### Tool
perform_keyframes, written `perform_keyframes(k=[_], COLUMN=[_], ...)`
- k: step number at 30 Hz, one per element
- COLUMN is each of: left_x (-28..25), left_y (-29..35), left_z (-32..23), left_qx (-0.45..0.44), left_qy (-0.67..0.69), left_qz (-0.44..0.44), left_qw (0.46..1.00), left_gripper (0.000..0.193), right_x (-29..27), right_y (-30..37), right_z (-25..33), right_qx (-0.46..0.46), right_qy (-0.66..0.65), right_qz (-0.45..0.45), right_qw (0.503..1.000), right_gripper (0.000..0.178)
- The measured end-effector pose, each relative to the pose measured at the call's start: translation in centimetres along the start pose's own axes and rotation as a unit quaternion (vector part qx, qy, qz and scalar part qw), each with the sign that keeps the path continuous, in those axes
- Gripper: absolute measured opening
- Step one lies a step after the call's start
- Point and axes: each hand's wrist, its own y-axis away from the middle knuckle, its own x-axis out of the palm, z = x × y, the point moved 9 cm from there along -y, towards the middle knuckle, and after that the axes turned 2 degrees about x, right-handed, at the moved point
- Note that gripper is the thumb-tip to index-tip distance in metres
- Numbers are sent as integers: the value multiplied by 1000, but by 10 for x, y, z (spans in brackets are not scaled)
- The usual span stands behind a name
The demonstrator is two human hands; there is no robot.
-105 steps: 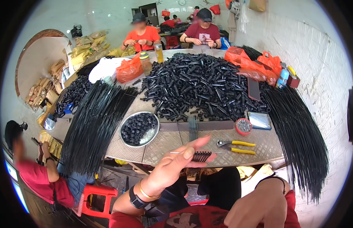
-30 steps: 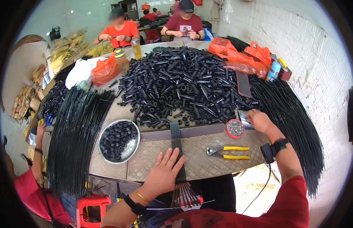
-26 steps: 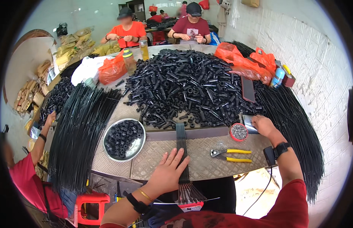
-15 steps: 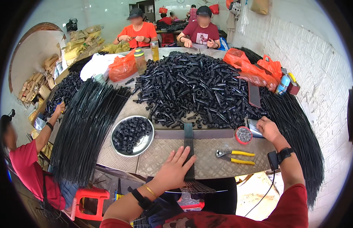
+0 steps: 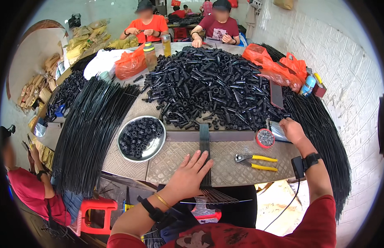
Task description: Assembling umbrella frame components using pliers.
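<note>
The bench [image 5: 177,159] bears a loose pile [image 5: 212,87] beyond the left grip [image 5: 191,171], seemingly left to do. Rods [image 5: 205,137] lie under that flat, spread grip; the right grip [image 5: 293,129], at the packet [image 5: 278,132], hides its hold. Nearer, rod ends seem already strung on a wire [image 5: 186,202].

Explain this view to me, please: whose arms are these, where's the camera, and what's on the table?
No machine here: these are the wearer's own bare hands. A wide fisheye camera on the wearer's head looks down, so straight edges bend.

The left hand lies flat and spread at a narrow bundle of thin dark rods running over the table's near edge. The right hand is at a clear plastic packet; its grip is hidden.

Also on the table are a heap of black tubular parts, a metal bowl of small black pieces, a red tub of silvery bits, and yellow-handled pliers.
</note>
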Motion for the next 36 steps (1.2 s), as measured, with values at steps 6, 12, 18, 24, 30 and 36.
perform_keyframes(k=[6,12,18,24,30,36], left_x=[-3,-8,-6,-7,-8,-9], left_y=[5,0,3,1,0,-1], left_z=[3,-1,3,5,4,3], left_qx=[-4,0,-9,-10,-9,-9], left_qy=[-19,24,30,41,48,43], left_qz=[-3,-21,-6,-6,-11,-17], left_qw=[1000,999,999,999,999,999], left_gripper=[65,61,64,66,67,65], right_x=[-38,23,44,43,40,31], right_y=[-25,-58,-67,-68,-66,-68], right_z=[170,227,229,229,230,240], right_qx=[-162,-167,-143,-124,-136,-219], right_qy=[-224,-181,-212,-190,-204,-146], right_qz=[-37,-9,12,19,-8,-70], right_qw=[960,969,967,974,970,962], right_gripper=[17,25,28,24,24,25])
